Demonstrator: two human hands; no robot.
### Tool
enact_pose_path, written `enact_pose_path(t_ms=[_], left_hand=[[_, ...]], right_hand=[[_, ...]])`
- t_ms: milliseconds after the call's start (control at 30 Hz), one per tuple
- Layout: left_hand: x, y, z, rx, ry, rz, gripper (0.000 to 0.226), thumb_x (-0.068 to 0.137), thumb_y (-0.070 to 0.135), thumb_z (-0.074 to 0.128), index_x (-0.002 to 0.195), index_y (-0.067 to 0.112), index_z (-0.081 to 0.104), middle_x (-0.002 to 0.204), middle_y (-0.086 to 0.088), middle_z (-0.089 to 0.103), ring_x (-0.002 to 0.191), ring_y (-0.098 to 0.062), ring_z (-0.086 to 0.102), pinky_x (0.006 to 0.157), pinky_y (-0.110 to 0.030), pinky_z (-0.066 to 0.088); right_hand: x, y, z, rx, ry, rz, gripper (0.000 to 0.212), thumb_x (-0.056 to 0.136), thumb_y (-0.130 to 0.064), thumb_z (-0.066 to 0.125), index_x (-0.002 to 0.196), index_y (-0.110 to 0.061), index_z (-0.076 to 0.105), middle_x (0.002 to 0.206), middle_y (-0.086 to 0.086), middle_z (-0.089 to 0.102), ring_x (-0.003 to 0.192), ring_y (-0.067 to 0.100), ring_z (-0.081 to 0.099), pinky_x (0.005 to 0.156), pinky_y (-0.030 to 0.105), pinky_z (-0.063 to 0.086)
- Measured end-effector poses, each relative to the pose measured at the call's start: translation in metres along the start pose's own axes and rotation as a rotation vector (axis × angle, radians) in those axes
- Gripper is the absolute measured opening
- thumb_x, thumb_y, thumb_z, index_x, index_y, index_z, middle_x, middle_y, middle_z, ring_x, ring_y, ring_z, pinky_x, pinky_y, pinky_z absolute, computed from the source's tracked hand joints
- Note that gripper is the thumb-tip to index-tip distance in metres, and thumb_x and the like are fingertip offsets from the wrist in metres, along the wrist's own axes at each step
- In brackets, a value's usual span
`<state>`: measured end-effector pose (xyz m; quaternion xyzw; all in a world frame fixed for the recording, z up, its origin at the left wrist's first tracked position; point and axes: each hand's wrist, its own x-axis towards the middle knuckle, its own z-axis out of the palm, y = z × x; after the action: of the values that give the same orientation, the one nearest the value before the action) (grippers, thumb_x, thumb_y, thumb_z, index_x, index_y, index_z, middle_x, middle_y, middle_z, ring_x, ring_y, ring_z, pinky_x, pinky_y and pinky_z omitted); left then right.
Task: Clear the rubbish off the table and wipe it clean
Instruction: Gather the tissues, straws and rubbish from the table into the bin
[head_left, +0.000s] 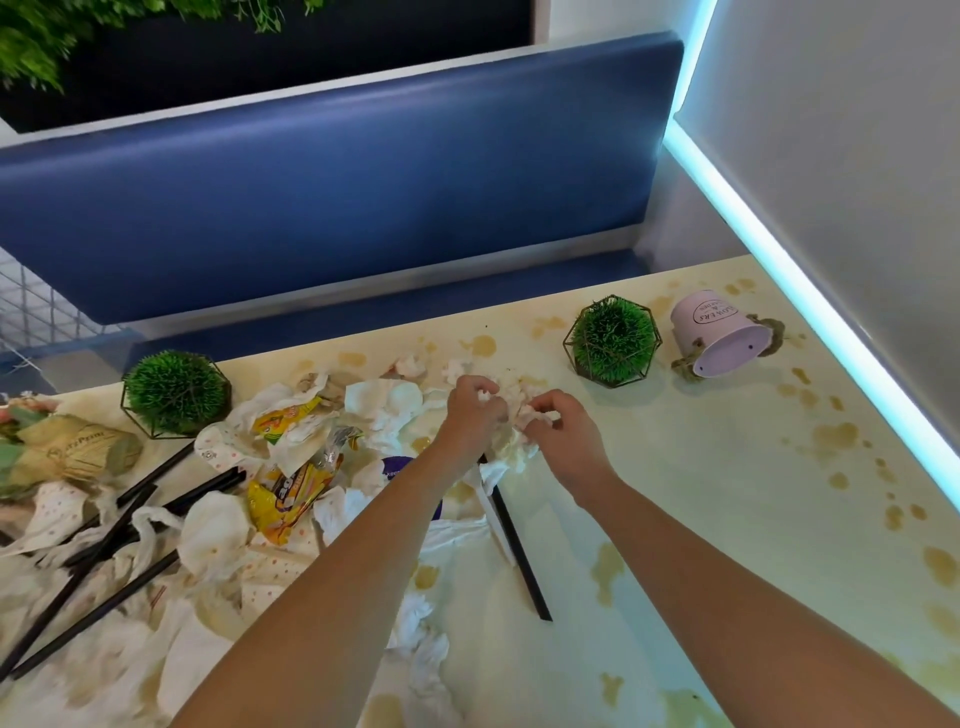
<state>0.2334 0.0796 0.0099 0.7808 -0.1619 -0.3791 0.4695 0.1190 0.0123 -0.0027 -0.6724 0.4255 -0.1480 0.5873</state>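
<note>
Now crumpled tissue (511, 415) between both hands' fingers (480, 389).

We see only two arms of the person, coming in from the lower edge of the view. Both forearms are bare up to the edge of the frame, so no sleeve shows on either of them. The left hand (470, 410) and the right hand (563, 434) are bare too: we find no glove, no ring and no bracelet on them, and no watch at the wrists. The fingernails look short and plain, though they are too small for us to tell more.
</note>
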Motion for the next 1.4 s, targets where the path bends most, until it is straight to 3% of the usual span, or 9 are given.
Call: enact_pose_path(t_ms=[67,167,367,467,600,733,900,1167,1400], left_hand=[[-0.007,0.001,0.006,-0.102,-0.030,-0.054,0.019,0.091,0.023,0.058,0.104,0.017,0.046,0.116,-0.006,0.051,0.085,-0.011,0.054,0.065,-0.021,0.042],[-0.013,-0.001,0.007,-0.086,-0.091,-0.065,0.057,0.092,0.052,0.056,0.124,0.007,0.041,0.118,-0.007,0.056,0.097,-0.013,0.057,0.065,-0.018,0.041],[-0.015,-0.002,0.000,0.036,-0.068,-0.107,0.053,0.095,0.046,0.053,0.133,0.015,0.034,0.122,-0.007,0.054,0.101,-0.017,0.054,0.068,-0.023,0.040],[-0.015,0.000,-0.004,-0.031,-0.070,-0.153,0.047,0.093,0.040,0.058,0.127,0.016,0.037,0.114,-0.008,0.058,0.094,-0.017,0.058,0.070,-0.024,0.046],[-0.008,-0.005,-0.009,-0.165,-0.085,-0.205,0.053,0.090,0.036,0.064,0.129,0.011,0.038,0.113,-0.011,0.062,0.102,-0.025,0.065,0.092,-0.041,0.053],[-0.005,0.004,-0.009,-0.232,-0.108,-0.214,0.054,0.094,0.053,0.051,0.118,0.005,0.054,0.099,-0.010,0.067,0.089,-0.023,0.067,0.084,-0.037,0.054],[-0.006,-0.004,-0.019,0.078,-0.095,-0.133,0.073,0.096,0.064,0.028,0.113,0.001,0.060,0.081,-0.002,0.064,0.063,-0.010,0.061,0.062,-0.027,0.041],[-0.002,-0.013,-0.028,0.083,0.021,-0.117,0.021,0.097,0.025,0.052,0.109,0.012,0.042,0.085,-0.006,0.060,0.055,-0.014,0.051,0.048,-0.021,0.039],[0.008,-0.019,-0.031,0.309,0.037,-0.019,0.039,0.099,0.041,0.045,0.114,0.010,0.061,0.109,-0.007,0.064,0.096,-0.023,0.062,0.087,-0.038,0.049]], right_hand=[[-0.003,-0.003,0.002,-0.004,0.004,-0.028,0.009,0.088,-0.012,0.063,0.093,-0.020,0.062,0.107,-0.005,0.054,0.071,0.008,0.051,0.057,0.012,0.039],[-0.007,-0.009,0.004,0.005,0.004,-0.047,0.012,0.086,-0.011,0.067,0.097,-0.016,0.064,0.109,-0.006,0.053,0.074,0.004,0.055,0.055,0.004,0.040],[-0.011,-0.015,0.010,0.150,-0.010,0.033,0.064,0.084,-0.002,0.068,0.137,-0.024,0.037,0.125,0.001,0.041,0.095,0.013,0.057,0.072,0.016,0.051],[-0.012,-0.020,0.012,0.079,-0.119,0.062,0.064,0.090,-0.004,0.058,0.148,-0.023,0.035,0.139,0.002,0.029,0.117,0.019,0.050,0.089,0.026,0.048],[-0.014,-0.024,0.016,0.195,-0.186,0.124,0.055,0.092,-0.011,0.057,0.143,-0.022,0.038,0.140,0.001,0.033,0.116,0.016,0.049,0.070,0.015,0.043],[-0.011,-0.021,0.023,0.220,-0.242,0.146,0.065,0.080,-0.034,0.069,0.136,-0.025,0.036,0.137,0.006,0.044,0.109,0.019,0.061,0.068,0.021,0.050],[-0.007,-0.027,0.017,0.145,-0.184,0.159,0.025,0.094,-0.021,0.056,0.119,-0.019,0.052,0.106,0.002,0.058,0.079,0.009,0.057,0.061,0.021,0.043],[0.010,-0.017,0.000,0.147,0.143,0.227,0.027,0.090,-0.013,0.038,0.091,-0.021,0.064,0.072,0.000,0.054,0.063,0.015,0.046,0.057,0.027,0.034],[0.020,-0.017,0.001,-0.403,0.011,0.273,0.042,0.088,-0.049,0.047,0.079,-0.013,0.065,0.069,0.001,0.066,0.053,0.022,0.057,0.058,0.029,0.044]])
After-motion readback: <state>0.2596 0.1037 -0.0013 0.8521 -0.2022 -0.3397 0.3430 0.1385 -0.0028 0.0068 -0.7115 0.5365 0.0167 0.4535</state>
